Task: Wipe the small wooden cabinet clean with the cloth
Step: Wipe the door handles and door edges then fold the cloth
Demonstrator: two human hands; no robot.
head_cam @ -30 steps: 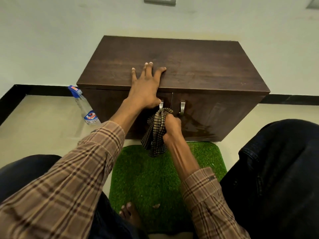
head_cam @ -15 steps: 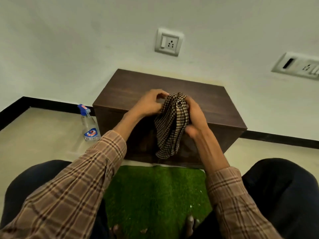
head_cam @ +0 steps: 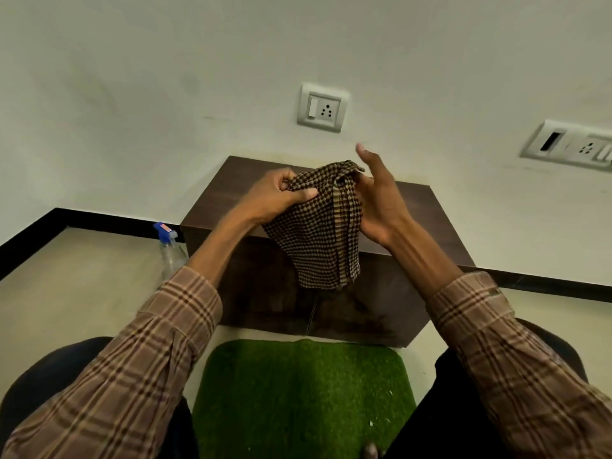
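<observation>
The small dark wooden cabinet (head_cam: 427, 213) stands against the wall, its two doors closed. In the air above its front edge hangs a brown checked cloth (head_cam: 319, 240), bunched at the top and drooping down over the doors. My left hand (head_cam: 276, 197) pinches the cloth's upper left part with thumb and fingers closed on it. My right hand (head_cam: 381, 200) is against the cloth's right side, palm toward it, with its fingers spread and lifted upward. Neither hand touches the cabinet.
A clear spray bottle with a blue nozzle (head_cam: 170, 248) stands on the floor left of the cabinet. A green grass mat (head_cam: 298, 392) lies in front, between my knees. Two wall sockets (head_cam: 322, 107) sit above the cabinet; a black skirting runs along the wall.
My left hand left the cabinet top and my right hand lifted the cloth from the door handles. Both hands now hold it up, and my right fingers have spread apart. The view tilted up.
</observation>
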